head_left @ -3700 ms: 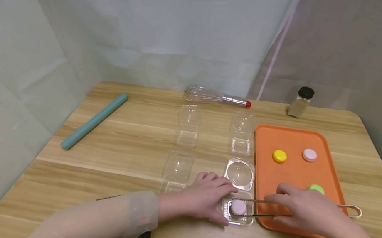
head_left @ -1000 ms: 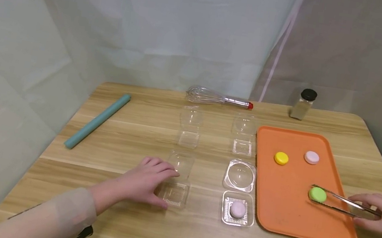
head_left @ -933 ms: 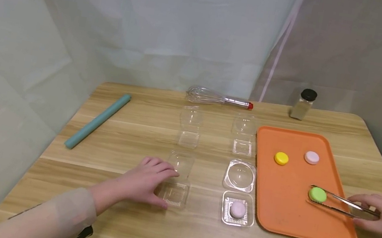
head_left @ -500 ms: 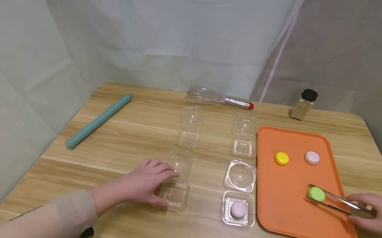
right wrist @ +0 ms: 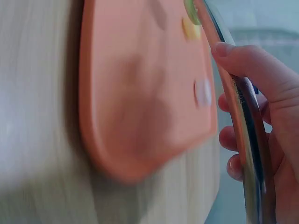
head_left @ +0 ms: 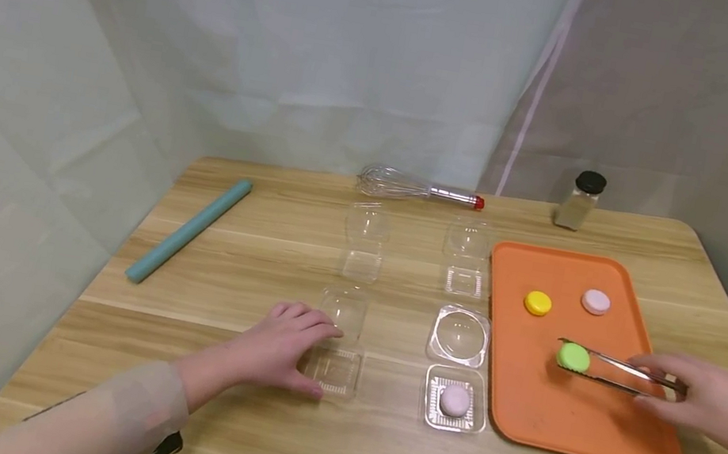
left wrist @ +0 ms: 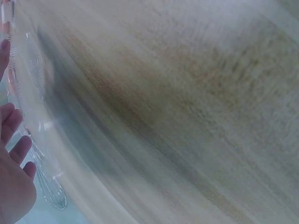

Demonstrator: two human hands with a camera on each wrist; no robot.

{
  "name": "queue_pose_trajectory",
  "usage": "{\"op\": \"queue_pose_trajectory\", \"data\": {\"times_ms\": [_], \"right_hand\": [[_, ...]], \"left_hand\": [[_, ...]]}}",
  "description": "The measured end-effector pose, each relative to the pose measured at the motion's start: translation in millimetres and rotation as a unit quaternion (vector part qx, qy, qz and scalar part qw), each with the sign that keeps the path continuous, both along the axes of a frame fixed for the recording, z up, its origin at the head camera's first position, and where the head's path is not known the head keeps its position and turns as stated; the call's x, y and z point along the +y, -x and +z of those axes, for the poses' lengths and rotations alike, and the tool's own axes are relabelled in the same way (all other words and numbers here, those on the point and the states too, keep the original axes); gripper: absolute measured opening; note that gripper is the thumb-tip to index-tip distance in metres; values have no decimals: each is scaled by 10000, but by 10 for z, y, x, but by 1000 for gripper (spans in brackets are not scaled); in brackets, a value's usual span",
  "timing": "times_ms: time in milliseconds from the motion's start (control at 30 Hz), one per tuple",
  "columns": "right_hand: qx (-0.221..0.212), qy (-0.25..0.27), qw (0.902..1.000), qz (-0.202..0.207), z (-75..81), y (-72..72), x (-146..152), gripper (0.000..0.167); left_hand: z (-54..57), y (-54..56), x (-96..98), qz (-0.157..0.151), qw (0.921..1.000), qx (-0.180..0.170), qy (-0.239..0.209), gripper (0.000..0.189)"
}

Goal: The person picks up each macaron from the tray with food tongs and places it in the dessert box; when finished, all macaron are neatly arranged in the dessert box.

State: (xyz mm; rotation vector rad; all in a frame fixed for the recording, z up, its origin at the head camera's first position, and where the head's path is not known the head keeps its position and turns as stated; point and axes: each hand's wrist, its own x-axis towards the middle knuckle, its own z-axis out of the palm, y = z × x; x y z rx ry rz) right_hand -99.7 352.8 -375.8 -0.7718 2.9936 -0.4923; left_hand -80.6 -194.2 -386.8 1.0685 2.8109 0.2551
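Note:
In the head view my right hand (head_left: 696, 399) grips metal tongs (head_left: 629, 369), whose tips pinch a green macaron (head_left: 574, 357) over the orange tray (head_left: 590, 433). The right wrist view shows the thumb and fingers around the tongs (right wrist: 247, 121). On the tray lie a yellow macaron (head_left: 538, 303) and a pink macaron (head_left: 595, 302). My left hand (head_left: 275, 345) has its fingers spread at the left edge of an open clear plastic box (head_left: 336, 371); whether it touches is hard to tell. To the right, another open clear box (head_left: 476, 422) holds a pink macaron (head_left: 454, 400).
Two more open clear boxes, a left one (head_left: 361, 263) and a right one (head_left: 464, 280), stand farther back. Behind them lies a whisk (head_left: 414, 187). A black-capped jar (head_left: 579, 201) stands back right; a teal rolling pin (head_left: 190, 230) lies at left.
The tongs left the pink macaron in the front right box and now hold the green one, lifted and carried left. My left hand moved from that box to the front left one, then stayed.

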Motion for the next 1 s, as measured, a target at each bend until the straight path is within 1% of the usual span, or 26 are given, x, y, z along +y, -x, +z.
{"op": "queue_pose_trajectory", "data": {"times_ms": [67, 100, 167, 300, 333, 400, 567, 700, 767, 867, 1000], "right_hand": [[7, 16, 10000, 76, 69, 12, -115, 38], [-80, 2, 9999, 106, 110, 22, -176, 38], [-116, -4, 9997, 205, 177, 37, -302, 39], [-201, 27, 9985, 504, 252, 68, -508, 35], [-134, 72, 9981, 598, 253, 69, -548, 35], [-153, 123, 9973, 713, 256, 76, -620, 33], [-296, 186, 9951, 926, 248, 91, -807, 32], [-135, 288, 9910, 1303, 217, 105, -982, 32], [-84, 285, 9894, 1424, 211, 107, -1068, 32], [-87, 202, 9891, 1453, 219, 105, -1191, 34], [-185, 62, 9887, 1483, 244, 107, -1333, 36]], "left_hand": [[4, 6, 4, 39, 10000, -60, 23, 79], [8, 8, 5, 52, 9999, -93, 36, 79], [13, 13, 7, 87, 9998, -140, 75, 80], [8, 11, 8, 89, 9998, -166, 88, 81], [5, 10, 8, 79, 9998, -156, 71, 81], [-2, 8, 9, 57, 9999, -147, 35, 81], [-21, 8, 10, 102, 9997, -192, -84, 80], [-36, 6, 4, 214, 9991, -324, -187, 80], [-39, 5, 1, 255, 9987, -387, -210, 80], [-34, 7, 0, 291, 9984, -421, -220, 79], [-24, 11, 5, 280, 9986, -378, -245, 80]]}}
